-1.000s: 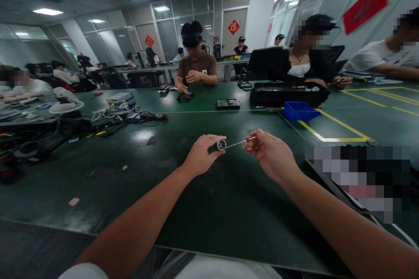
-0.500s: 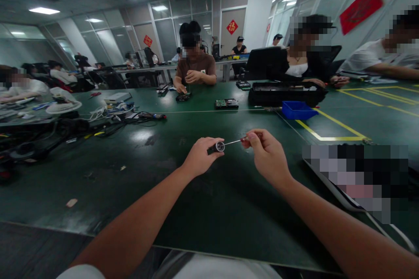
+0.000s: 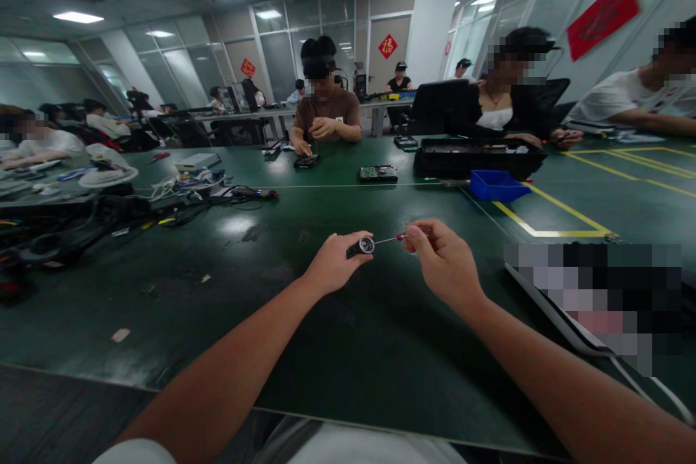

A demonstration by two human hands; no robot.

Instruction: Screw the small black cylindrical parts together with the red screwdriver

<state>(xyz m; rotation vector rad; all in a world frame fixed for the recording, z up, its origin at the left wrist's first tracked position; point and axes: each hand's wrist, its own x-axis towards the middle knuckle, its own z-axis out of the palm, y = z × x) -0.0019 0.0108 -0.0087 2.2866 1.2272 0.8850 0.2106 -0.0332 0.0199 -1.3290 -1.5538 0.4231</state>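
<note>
My left hand (image 3: 331,265) is closed around a small black cylindrical part (image 3: 356,249), its silver-ringed open end turned toward me and slightly right. What the part belongs to I cannot tell. My right hand (image 3: 446,258) pinches a screwdriver (image 3: 387,239) by its handle, which is red at the front and mostly hidden by the fingers. The thin metal shaft points left, and its tip meets the right side of the ringed end. Whether the tip is inside the ring or only against it is too small to make out. Both hands are above the green table (image 3: 380,348).
Ahead lie a hard drive (image 3: 378,173), a blue bin (image 3: 497,186) and a long black tray (image 3: 478,158). Cables (image 3: 217,193) and parts clutter the left. A device with a blurred screen (image 3: 592,304) and white cord sits right. A co-worker (image 3: 326,112) works opposite.
The view has shifted very slightly. My left hand has tilted the black part a little, showing more of its side. Both hands keep their hold.
</note>
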